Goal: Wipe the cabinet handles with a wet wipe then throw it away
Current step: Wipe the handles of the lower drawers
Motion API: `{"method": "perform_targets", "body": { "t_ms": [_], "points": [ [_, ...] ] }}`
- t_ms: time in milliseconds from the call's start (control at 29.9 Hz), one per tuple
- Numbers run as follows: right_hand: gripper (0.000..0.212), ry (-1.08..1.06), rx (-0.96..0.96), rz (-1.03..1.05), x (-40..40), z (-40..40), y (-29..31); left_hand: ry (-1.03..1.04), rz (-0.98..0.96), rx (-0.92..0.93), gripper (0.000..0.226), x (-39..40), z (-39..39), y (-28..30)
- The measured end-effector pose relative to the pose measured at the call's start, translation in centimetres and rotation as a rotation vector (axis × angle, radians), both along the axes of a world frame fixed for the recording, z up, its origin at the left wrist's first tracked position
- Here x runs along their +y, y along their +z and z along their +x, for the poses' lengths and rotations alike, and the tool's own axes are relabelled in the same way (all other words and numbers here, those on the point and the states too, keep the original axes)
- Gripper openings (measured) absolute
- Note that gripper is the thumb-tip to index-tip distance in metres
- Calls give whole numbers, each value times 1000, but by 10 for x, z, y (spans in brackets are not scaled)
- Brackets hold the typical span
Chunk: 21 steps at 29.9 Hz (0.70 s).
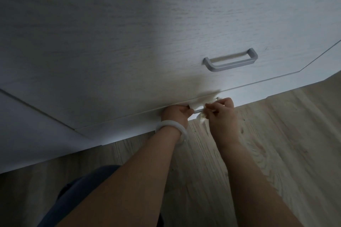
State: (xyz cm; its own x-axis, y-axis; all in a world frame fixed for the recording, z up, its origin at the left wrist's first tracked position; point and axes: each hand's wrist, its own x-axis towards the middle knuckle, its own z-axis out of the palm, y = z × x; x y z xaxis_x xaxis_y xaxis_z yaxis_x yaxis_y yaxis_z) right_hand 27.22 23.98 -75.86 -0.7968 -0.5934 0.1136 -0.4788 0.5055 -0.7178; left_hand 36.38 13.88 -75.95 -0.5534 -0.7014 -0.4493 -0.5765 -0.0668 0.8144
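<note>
Where both hands meet at the bottom of the cabinet (166, 42), the lower handle (198, 110) is all but hidden by them, only a short grey stretch of its bar showing in the gap between the two grips. On one end of that bar the left hand (175, 114) has its fingers curled round, a pale bangle (171, 131) sitting on the wrist just behind it. On the other end the right hand (221, 114) pinches the wet wipe (203, 118) against the bar, fingers bent over it; crumpled white folds of the wipe hang out just below the fingers and a bit more bunches up just above them, against the drawer front. How much of the handle the wipe wraps cannot be told, since the hand covers it. Above the right hand's grip and a little to its outer side, well apart from both hands, the upper handle (230, 59) sits bare on its drawer front, a grey bar with squared ends. Below both wrists lies light wood floor (276, 153), and beneath the left forearm shows a dark trouser leg (83, 190)
</note>
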Motion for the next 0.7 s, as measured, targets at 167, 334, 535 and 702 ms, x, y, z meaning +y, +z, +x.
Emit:
{"method": "perform_targets", "body": {
  "t_ms": [167, 334, 535, 702],
  "points": [
    [10, -12, -49, -51, 5, -17, 0, -37, -23, -33, 29, -1, 0, 1],
    [13, -90, -93, -77, 3, -8, -4, -18, -31, -23, 29, 2, 0, 3],
    [12, -85, -153, -111, 4, -12, -4, -39, -68, -51, 30, 1, -1, 3],
    [13, -15, -227, -179, -6, 15, -12, -48, -42, -32, 29, -2, -2, 2]
  ]
}}
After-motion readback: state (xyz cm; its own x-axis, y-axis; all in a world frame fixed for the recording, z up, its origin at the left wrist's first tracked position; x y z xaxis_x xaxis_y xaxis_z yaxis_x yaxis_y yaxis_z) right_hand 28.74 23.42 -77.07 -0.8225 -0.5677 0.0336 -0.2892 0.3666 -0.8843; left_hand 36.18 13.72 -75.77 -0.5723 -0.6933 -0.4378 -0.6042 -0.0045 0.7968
